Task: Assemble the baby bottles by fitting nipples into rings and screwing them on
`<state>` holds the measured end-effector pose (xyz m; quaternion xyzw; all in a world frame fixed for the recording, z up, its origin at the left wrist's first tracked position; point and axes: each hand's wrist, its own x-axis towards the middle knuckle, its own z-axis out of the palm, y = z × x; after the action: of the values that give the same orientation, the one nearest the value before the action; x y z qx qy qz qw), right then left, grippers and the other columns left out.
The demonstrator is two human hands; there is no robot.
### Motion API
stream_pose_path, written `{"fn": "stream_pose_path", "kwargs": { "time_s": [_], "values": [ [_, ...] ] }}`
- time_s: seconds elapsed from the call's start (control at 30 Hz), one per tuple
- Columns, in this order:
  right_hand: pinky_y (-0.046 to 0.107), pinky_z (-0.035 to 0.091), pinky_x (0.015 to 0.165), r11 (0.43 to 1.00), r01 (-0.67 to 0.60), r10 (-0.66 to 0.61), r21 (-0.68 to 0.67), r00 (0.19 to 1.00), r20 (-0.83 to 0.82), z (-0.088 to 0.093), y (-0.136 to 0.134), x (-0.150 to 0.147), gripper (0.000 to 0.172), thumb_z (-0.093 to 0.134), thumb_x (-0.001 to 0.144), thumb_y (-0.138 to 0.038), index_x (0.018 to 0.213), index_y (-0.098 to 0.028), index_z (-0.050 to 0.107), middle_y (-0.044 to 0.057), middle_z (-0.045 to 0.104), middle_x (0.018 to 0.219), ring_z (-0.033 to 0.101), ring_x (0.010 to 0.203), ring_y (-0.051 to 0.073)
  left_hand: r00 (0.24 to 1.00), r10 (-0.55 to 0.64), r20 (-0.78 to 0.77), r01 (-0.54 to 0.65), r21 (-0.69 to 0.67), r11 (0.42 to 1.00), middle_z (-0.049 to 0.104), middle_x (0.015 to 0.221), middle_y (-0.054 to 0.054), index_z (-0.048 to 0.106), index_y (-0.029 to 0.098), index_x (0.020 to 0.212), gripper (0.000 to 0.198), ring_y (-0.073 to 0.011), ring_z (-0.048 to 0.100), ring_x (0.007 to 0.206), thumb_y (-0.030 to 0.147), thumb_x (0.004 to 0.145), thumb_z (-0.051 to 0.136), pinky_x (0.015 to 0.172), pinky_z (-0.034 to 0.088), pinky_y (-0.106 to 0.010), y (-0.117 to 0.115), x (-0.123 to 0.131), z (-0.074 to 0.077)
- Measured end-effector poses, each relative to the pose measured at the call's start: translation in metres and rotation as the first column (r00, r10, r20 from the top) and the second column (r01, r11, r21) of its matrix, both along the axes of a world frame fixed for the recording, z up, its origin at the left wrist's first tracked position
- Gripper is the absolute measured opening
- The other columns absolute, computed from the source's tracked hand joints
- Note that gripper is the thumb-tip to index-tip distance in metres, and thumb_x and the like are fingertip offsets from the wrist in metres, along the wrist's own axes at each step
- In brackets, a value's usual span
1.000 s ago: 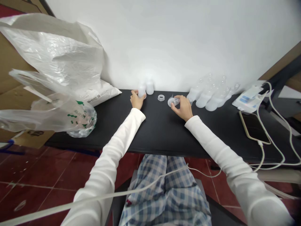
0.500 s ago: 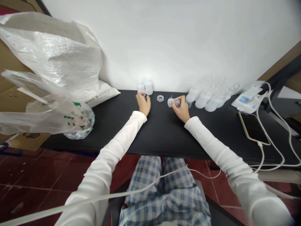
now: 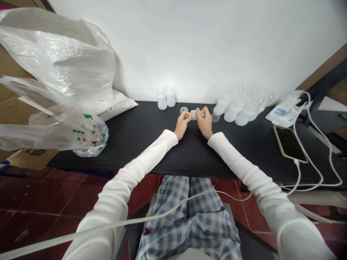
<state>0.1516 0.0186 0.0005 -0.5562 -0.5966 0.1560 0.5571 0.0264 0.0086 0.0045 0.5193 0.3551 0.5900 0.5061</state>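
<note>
My right hand (image 3: 205,121) is closed around a small clear plastic piece (image 3: 193,115), lying sideways between my hands; the fingers cover most of it. At its left end are the pinched fingertips of my left hand (image 3: 183,123). Just behind the left fingers, a clear ring (image 3: 184,109) rests on the black table (image 3: 151,144). A clear cap (image 3: 215,117) sits to the right of my right hand. Two small frosted bottles (image 3: 166,99) stand by the wall, left of the ring.
Several frosted bottles with clear, nipple-shaped tops (image 3: 241,113) stand at right. Beyond them are a white-and-blue packet (image 3: 284,112) and a phone (image 3: 290,142) with white cables. At left, a large white plastic bag (image 3: 67,65) and a clear bag (image 3: 81,135) overhang the table.
My left hand has moved right, away from the two bottles, to meet the clear piece. My right hand has shifted slightly left with that piece. The two bottles stay by the wall.
</note>
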Motion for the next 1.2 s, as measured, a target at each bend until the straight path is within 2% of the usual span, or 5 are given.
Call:
{"fn": "stream_pose_path", "kwargs": {
  "time_s": [0.33, 0.77, 0.9, 1.07, 1.2],
  "values": [
    [0.030, 0.041, 0.064, 0.966, -0.211, 0.142, 0.151, 0.917, 0.372, 0.013, 0.001, 0.007, 0.047, 0.046, 0.094, -0.069, 0.078, -0.025, 0.039, -0.003, 0.045, 0.068, 0.044, 0.064, 0.015, 0.972, -0.118, 0.205, 0.148, -0.137, 0.979, 0.040, 0.071, 0.001, 0.040, 0.019, 0.068, 0.025, -0.0119, 0.042, 0.066, 0.016, 0.088, 0.056, 0.066, 0.036, -0.025, 0.003, -0.013, 0.010],
    [0.045, 0.051, 0.104, 0.808, -0.578, 0.288, 0.109, 0.551, 0.783, 0.012, 0.008, 0.028, 0.039, 0.044, 0.104, -0.046, 0.128, -0.019, 0.060, 0.016, 0.062, 0.122, 0.057, 0.122, 0.029, 0.961, -0.181, 0.209, 0.248, -0.361, 0.899, 0.038, 0.055, 0.004, 0.045, 0.018, 0.062, 0.022, -0.0073, 0.033, 0.047, 0.007, 0.076, 0.057, 0.048, 0.022, -0.023, 0.018, -0.037, 0.019],
    [0.045, 0.053, 0.102, 0.816, -0.557, 0.317, 0.154, 0.654, 0.687, 0.006, 0.010, 0.031, 0.038, 0.042, 0.105, -0.044, 0.129, -0.020, 0.058, 0.016, 0.063, 0.125, 0.060, 0.121, 0.027, 0.977, -0.139, 0.163, 0.187, -0.329, 0.926, 0.047, 0.059, 0.003, 0.053, 0.017, 0.068, 0.021, -0.0075, 0.042, 0.051, 0.019, 0.087, 0.062, 0.050, 0.027, -0.021, 0.018, -0.035, 0.017],
    [0.035, 0.055, 0.069, 0.948, -0.292, 0.261, 0.124, 0.940, 0.222, -0.004, 0.007, 0.026, 0.052, 0.039, 0.099, -0.068, 0.112, -0.020, 0.053, 0.009, 0.066, 0.097, 0.062, 0.077, 0.019, 0.994, -0.110, 0.001, 0.110, -0.066, 0.992, 0.061, 0.075, 0.001, 0.064, 0.018, 0.078, 0.022, -0.0113, 0.058, 0.073, 0.034, 0.082, 0.080, 0.067, 0.041, -0.022, 0.007, -0.019, 0.011],
    [0.033, 0.050, 0.064, 0.972, -0.232, 0.232, 0.029, 0.972, -0.021, -0.007, 0.004, 0.018, 0.054, 0.040, 0.093, -0.078, 0.092, -0.025, 0.048, -0.003, 0.052, 0.069, 0.052, 0.061, 0.015, 0.994, -0.053, -0.100, 0.062, 0.095, 0.993, 0.062, 0.077, 0.000, 0.066, 0.019, 0.074, 0.024, -0.0135, 0.057, 0.077, 0.037, 0.079, 0.082, 0.078, 0.044, -0.026, -0.001, -0.011, 0.009]
  ]
}}
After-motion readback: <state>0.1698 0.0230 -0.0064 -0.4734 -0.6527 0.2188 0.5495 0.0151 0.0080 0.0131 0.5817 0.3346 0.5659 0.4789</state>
